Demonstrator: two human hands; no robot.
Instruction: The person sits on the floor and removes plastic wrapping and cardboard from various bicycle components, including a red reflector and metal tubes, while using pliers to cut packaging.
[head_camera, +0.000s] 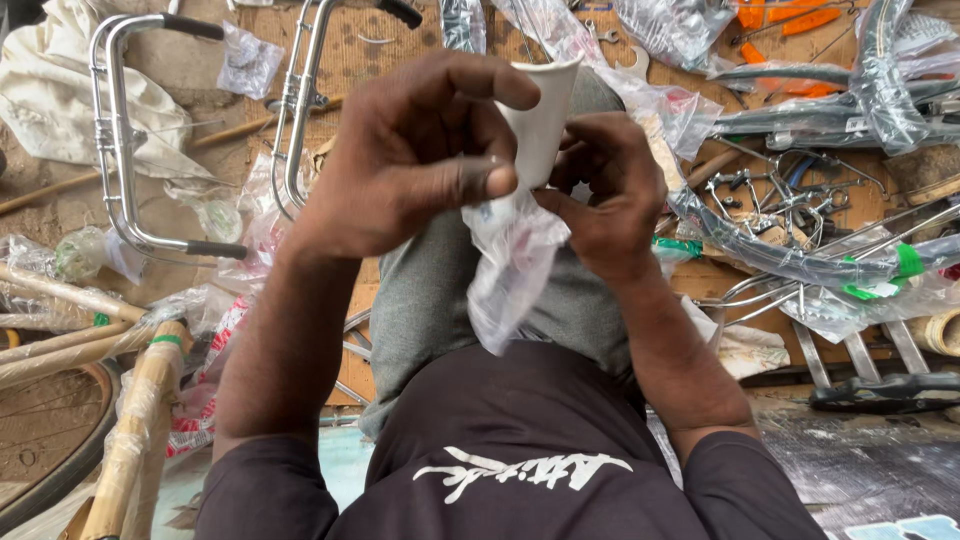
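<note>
My left hand (425, 150) grips a white curved plastic part (540, 115), thumb and fingers pinched on its left edge. My right hand (605, 190) closes on the part's right side, where a clear plastic bag (510, 265) hangs down from it. Both hands are raised close to the camera, above my grey-trousered knee (430, 300). The bag's lower end dangles loose over my dark shirt.
Chrome bicycle handlebars (120, 140) lie on the left beside a white cloth (55, 90). Wrapped mudguards and rods (820, 110) pile up on the right with loose tools (770, 190). A paper-wrapped frame tube (140, 420) and a wheel (40, 440) sit lower left.
</note>
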